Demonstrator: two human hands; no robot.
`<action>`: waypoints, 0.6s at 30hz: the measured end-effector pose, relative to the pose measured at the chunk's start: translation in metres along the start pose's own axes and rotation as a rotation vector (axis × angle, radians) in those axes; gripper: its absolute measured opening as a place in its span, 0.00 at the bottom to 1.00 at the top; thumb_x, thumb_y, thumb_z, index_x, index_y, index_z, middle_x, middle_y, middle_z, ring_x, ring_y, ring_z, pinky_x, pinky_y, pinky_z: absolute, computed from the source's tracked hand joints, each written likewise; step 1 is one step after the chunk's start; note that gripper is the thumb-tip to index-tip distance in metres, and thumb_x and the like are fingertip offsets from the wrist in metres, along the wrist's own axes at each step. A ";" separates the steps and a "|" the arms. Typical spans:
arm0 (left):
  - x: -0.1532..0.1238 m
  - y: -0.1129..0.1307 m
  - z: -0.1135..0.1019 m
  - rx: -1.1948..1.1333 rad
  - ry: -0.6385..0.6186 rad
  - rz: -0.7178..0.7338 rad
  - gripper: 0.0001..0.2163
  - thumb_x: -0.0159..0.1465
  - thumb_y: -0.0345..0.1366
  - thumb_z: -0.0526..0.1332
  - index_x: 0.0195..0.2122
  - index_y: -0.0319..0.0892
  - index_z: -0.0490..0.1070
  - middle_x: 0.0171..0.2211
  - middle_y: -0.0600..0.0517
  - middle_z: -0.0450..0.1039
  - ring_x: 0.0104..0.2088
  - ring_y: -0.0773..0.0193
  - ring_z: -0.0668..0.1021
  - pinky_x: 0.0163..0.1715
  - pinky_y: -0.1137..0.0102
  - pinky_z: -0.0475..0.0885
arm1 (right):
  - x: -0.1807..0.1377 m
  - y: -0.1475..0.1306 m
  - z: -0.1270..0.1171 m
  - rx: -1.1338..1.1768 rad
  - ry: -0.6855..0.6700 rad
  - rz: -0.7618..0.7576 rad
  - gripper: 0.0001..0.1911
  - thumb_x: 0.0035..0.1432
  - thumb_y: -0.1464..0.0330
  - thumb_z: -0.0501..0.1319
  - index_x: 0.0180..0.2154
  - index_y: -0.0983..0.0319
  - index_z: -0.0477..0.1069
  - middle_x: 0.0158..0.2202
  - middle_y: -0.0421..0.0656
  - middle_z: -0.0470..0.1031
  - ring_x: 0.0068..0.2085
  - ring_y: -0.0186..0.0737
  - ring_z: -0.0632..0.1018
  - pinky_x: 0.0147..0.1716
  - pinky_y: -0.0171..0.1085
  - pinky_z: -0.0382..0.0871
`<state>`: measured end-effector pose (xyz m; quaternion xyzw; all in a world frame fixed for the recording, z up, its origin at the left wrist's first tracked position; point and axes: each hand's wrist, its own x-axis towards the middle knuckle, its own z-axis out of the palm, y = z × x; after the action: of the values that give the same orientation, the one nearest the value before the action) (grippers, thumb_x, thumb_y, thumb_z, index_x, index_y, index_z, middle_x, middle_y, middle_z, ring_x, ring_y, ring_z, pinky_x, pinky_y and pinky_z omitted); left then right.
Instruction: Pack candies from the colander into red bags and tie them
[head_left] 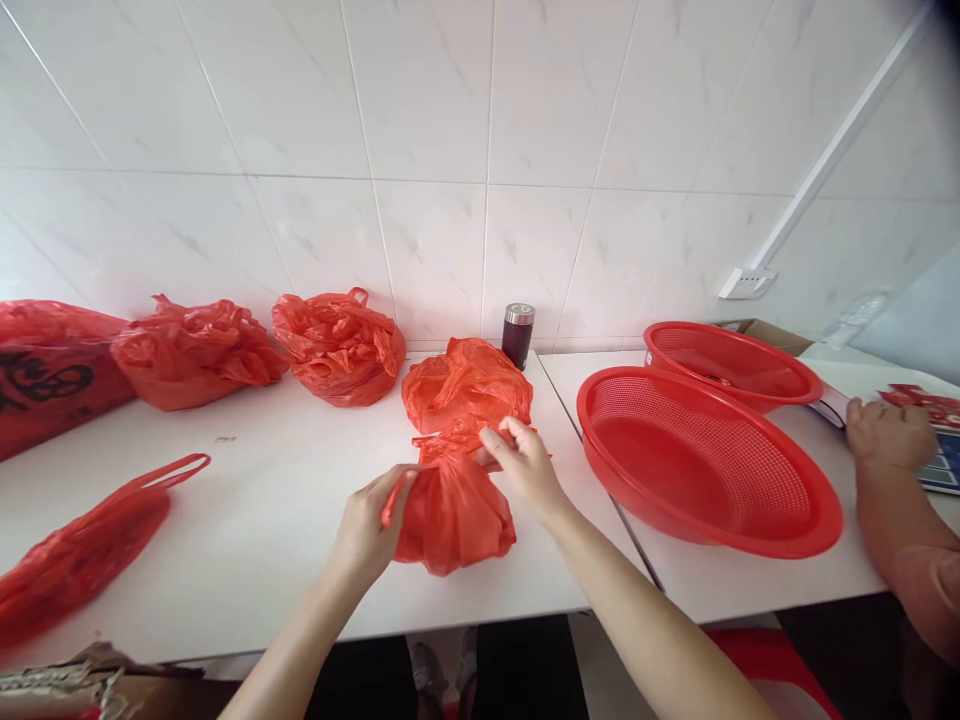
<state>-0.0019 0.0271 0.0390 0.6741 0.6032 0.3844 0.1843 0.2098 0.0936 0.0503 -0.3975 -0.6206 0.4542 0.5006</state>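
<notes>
A filled red plastic bag [454,520] rests on the white table in front of me, its top gathered between my hands. My left hand [375,515] pinches the bag's left side. With thumb and fingers closed, my right hand [525,462] grips the crumpled upper part of the bag on the right. Right behind it lies another red plastic bag [469,385], loosely bunched; where the two bags meet is hard to make out. What the bags contain is hidden.
More red bags [339,348] stand along the tiled wall at left; a flatter red bag [97,550] lies nearer. A dark thermos [518,336] stands behind. To the right are a red plastic basket [705,470] and a second basket [731,362]. A co-worker's hand [892,435] is at far right.
</notes>
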 end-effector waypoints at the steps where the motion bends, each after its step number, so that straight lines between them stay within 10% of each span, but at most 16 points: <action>1: -0.008 -0.010 0.002 -0.002 0.051 -0.026 0.17 0.68 0.45 0.48 0.40 0.44 0.74 0.35 0.49 0.78 0.36 0.59 0.79 0.37 0.69 0.71 | 0.003 0.011 -0.004 -0.013 0.072 0.018 0.21 0.60 0.51 0.56 0.26 0.57 0.52 0.21 0.36 0.66 0.26 0.36 0.71 0.29 0.36 0.66; 7: -0.040 -0.025 0.028 -0.178 0.279 -0.177 0.20 0.68 0.49 0.46 0.32 0.43 0.71 0.36 0.49 0.77 0.36 0.59 0.77 0.37 0.68 0.71 | 0.009 0.050 -0.001 -0.237 0.299 -0.013 0.19 0.61 0.52 0.52 0.27 0.57 0.51 0.22 0.37 0.67 0.26 0.39 0.72 0.30 0.38 0.65; 18: -0.025 -0.016 0.060 -0.197 0.300 -0.191 0.16 0.69 0.46 0.44 0.30 0.45 0.62 0.24 0.55 0.67 0.25 0.65 0.70 0.28 0.72 0.66 | -0.047 0.062 0.041 -0.488 0.113 -0.113 0.13 0.60 0.60 0.57 0.43 0.58 0.59 0.39 0.46 0.72 0.39 0.46 0.74 0.38 0.43 0.68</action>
<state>0.0318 0.0195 -0.0178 0.5280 0.6445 0.5183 0.1930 0.1811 0.0589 -0.0256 -0.4959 -0.7041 0.2393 0.4485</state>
